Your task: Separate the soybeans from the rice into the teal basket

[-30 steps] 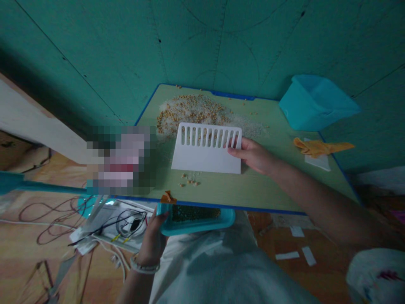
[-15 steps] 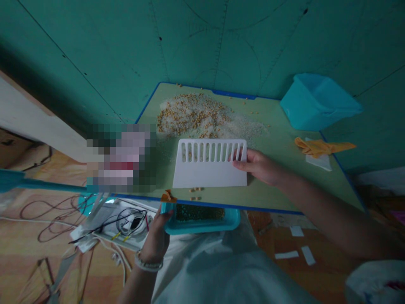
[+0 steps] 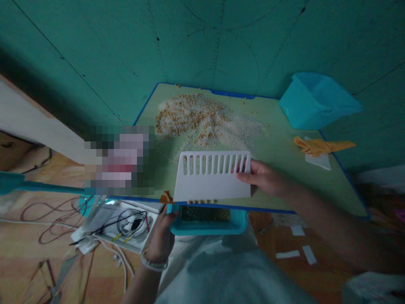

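Head view: right hand is gripping a white slotted scraper by its right end, near the front edge of the surface. Few yellow beans are lying along the scraper's lower edge. Left hand is holding a teal tray just below the surface edge. Bean-and-grain pile is sitting behind the scraper.
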The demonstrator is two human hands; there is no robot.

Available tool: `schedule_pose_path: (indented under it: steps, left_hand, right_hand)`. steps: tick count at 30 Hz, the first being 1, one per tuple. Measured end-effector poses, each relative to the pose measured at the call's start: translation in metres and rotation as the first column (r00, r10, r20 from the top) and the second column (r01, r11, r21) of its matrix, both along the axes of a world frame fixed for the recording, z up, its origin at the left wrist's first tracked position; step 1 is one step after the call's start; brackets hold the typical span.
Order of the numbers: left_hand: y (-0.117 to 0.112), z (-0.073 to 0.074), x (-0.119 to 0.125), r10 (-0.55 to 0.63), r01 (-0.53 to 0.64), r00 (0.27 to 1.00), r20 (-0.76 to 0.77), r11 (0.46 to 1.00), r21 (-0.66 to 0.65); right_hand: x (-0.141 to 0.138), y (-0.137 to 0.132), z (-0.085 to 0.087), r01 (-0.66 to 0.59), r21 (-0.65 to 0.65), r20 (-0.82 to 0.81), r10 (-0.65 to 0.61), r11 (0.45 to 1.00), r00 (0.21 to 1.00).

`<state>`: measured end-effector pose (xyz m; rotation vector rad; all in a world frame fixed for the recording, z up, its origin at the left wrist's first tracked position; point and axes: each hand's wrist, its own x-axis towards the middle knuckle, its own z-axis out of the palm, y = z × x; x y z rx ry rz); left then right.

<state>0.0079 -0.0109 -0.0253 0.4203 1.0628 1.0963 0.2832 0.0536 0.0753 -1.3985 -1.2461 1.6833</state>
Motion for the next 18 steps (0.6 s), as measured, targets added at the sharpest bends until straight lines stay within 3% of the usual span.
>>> schedule_pose_path:
  steps: [10, 18]
  left_hand:
    - [-0.0006, 0.0011, 0.0020, 0.005, -0.006, 1.000, 0.018, 0.999, 0.041]
    - [0.0019, 0.0070, 0.0102, -0.006, 0.005, 1.000, 0.006, 0.997, 0.074]
  right_hand:
    - [0.0023, -0.0049, -0.0013, -0.088, -0.070, 0.029, 0.091, 0.994, 0.995]
    - [-0.0007, -0.0073, 0.0042, -0.134, 0.004, -0.024, 0.134, 0.991, 0.991]
